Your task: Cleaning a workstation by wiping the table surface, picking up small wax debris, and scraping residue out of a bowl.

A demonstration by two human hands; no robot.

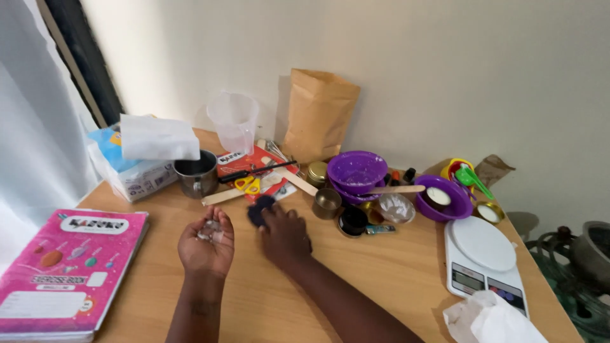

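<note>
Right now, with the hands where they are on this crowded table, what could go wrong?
1. The left hand lies palm up, cupping small pale pieces; tilting it could scatter them across the wooden table.
2. The right hand presses a dark round lid near a small brass tin; a sweep could knock it over.
3. The stacked purple bowls hold a wooden stick that could be dislodged.

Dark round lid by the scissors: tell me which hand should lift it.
Right, probably. The right hand already rests its fingertips on the dark round lid, while the left hand lies palm-up, cradling small clear pieces.
</note>
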